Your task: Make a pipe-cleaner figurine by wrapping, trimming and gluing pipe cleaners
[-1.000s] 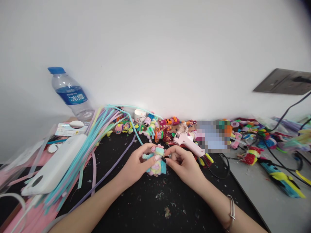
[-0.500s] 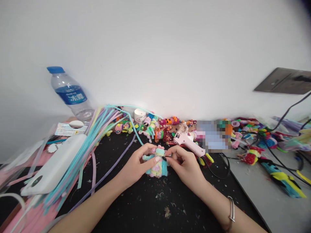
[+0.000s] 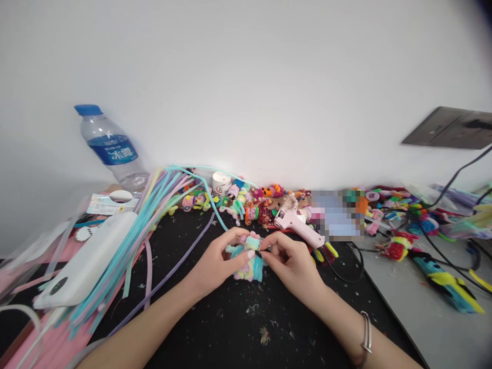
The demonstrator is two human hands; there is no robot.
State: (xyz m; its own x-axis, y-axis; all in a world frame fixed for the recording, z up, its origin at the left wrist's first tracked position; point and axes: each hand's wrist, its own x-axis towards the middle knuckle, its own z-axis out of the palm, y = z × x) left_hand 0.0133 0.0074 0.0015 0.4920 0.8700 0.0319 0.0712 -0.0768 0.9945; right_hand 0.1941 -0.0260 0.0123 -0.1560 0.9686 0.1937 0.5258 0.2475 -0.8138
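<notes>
A small pastel pipe-cleaner doll [image 3: 246, 270], blue, pink and yellow, is held above the black mat [image 3: 230, 328]. My left hand [image 3: 217, 264] grips it from the left, with the thumb across its front. At the doll's right side, my right hand [image 3: 294, 261] pinches a small black piece [image 3: 258, 254] close against it, near the left thumb tip. The right fingertips partly hide that piece, so its exact shape is unclear. A pink glue gun [image 3: 300, 228] lies just behind my right hand.
Several colourful pipe-cleaner figures [image 3: 265, 212] line the wall. Left are a bundle of pipe cleaners [image 3: 142, 230], a white power bank-like device [image 3: 88, 261] and a water bottle [image 3: 111, 146]. Black cables [image 3: 361, 266] run on the right near a blue-yellow bundle [image 3: 446, 284].
The doll has tilted and shifted slightly between my hands. Both hands remain in nearly the same place, still gripping.
</notes>
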